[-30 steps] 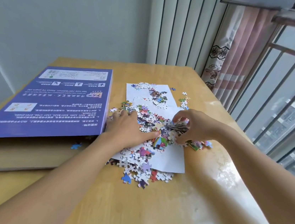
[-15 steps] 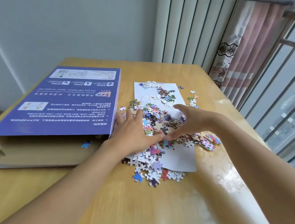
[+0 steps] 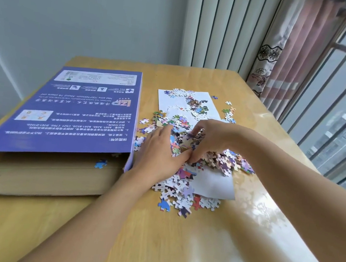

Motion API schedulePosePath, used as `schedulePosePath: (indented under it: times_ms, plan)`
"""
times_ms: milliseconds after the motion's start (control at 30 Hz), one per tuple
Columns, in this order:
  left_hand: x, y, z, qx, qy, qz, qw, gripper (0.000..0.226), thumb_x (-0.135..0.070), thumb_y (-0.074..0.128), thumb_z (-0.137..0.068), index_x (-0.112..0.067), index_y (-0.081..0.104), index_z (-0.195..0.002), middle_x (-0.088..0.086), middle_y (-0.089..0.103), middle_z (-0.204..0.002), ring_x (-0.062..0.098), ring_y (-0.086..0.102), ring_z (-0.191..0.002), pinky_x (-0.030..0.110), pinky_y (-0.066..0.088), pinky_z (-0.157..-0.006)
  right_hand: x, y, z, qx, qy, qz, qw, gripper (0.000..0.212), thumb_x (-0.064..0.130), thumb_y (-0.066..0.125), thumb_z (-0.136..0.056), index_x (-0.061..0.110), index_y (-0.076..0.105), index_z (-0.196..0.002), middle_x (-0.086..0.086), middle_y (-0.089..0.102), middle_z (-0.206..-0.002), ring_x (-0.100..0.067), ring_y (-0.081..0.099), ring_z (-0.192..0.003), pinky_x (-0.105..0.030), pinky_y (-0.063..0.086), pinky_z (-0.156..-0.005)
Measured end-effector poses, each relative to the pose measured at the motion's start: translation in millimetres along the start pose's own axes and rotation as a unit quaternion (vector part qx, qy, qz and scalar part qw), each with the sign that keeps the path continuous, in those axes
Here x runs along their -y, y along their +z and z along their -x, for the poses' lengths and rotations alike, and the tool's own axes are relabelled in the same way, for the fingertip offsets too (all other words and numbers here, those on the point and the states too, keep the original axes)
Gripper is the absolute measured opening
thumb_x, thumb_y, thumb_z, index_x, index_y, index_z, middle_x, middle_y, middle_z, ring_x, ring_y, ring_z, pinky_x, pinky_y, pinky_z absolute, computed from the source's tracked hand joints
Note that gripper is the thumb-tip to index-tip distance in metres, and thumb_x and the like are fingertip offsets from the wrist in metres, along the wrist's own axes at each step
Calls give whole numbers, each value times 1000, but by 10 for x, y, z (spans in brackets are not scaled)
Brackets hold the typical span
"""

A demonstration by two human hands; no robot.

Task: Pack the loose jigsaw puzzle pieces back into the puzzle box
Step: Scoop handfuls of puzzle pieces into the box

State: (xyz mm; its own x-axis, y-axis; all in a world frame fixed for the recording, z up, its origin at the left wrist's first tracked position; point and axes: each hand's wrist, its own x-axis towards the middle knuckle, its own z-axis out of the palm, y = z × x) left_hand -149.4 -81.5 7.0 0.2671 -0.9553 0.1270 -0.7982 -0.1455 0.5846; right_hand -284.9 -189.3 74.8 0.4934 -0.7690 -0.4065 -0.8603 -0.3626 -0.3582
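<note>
A heap of loose puzzle pieces (image 3: 184,189) lies mid-table, partly on white paper sheets (image 3: 213,184). The puzzle box (image 3: 68,107) lies to the left, its purple printed flap raised over a brown cardboard interior (image 3: 49,172); one blue piece (image 3: 101,163) sits inside. My left hand (image 3: 158,153) rests flat on the heap beside the box's opening, fingers straight. My right hand (image 3: 210,139) is curled over the heap and grips a bunch of pieces. The two hands meet at the thumbs.
More pieces (image 3: 193,102) are scattered on the far paper sheet and a few (image 3: 228,113) on the bare wooden table (image 3: 154,237). A curtain (image 3: 287,47) and a barred window (image 3: 344,108) stand at the right. The table's near edge is glossy.
My right hand went from lying flatter over the heap to curling its fingers around a bunch of pieces. The left hand stayed flat on the pieces beside the box.
</note>
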Motion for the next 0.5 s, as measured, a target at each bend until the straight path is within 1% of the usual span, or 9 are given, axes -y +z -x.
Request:
schedulePosePath:
  times_ms: [33,100,167,200,267,367,400,433,500]
  plan:
    - [8,1,-5,-2,0,17,1000,84,-59,60,-89,-22,22,-155,-2,31,-159,20,28,-145,41,31,-115,-2,17,-11,2,3,-41,999,74,32,93,-62,27,56,-125,3,58,-107,-15,61,-84,-26,50,-59]
    - [3,-3,-24,-9,-6,62,998,74,-52,58,-93,-25,26,-154,-3,33,-158,19,30,-144,43,34,-114,-9,43,-15,-3,10,-109,994,64,24,92,-65,26,60,-120,1,63,-109,-16,62,-84,-25,51,-59]
    - [-4,-8,-48,-13,-18,99,995,67,-49,57,-95,-27,30,-151,-5,37,-156,19,33,-143,45,36,-112,-17,73,-15,-13,12,-151,988,64,25,93,-62,26,62,-119,-1,68,-106,-18,66,-88,-28,55,-63]
    - [-8,-12,-58,-13,-23,113,993,64,-48,58,-95,-28,32,-150,-5,39,-154,19,35,-142,44,37,-111,-19,74,-6,-20,10,-156,988,68,30,95,-60,27,63,-119,-1,68,-106,-18,67,-89,-29,55,-64]
    - [-24,-29,-65,-7,-33,145,989,59,-43,59,-96,-29,34,-148,-5,42,-151,18,40,-138,42,39,-109,-9,43,52,-29,5,-106,994,80,45,95,-56,30,58,-126,3,64,-115,-17,63,-94,-29,52,-68]
    - [-54,-69,-73,-8,-54,211,976,52,-30,60,-98,-29,39,-145,-7,46,-146,17,49,-128,39,45,-102,25,-1,139,-17,5,5,1000,110,62,90,-49,31,44,-144,5,52,-137,-22,55,-118,-35,48,-92]
    - [-65,-74,-82,-11,-63,238,969,49,-25,59,-98,-29,41,-144,-8,49,-143,15,54,-120,37,49,-96,49,8,158,-9,4,24,1000,112,62,90,-50,28,42,-145,4,51,-138,-24,54,-120,-36,47,-93]
    - [-69,-81,-92,-17,-72,266,961,47,-21,58,-98,-29,43,-142,-8,51,-140,12,59,-109,31,53,-86,92,26,169,-4,3,43,999,110,60,91,-52,23,43,-143,2,53,-137,-25,55,-118,-36,48,-92]
    - [-84,-78,-108,-30,-88,318,944,44,-14,55,-98,-28,46,-139,-9,56,-132,2,60,-88,18,50,-67,166,66,176,-2,5,63,998,100,53,92,-57,15,47,-137,-4,57,-132,-26,59,-111,-35,50,-88]
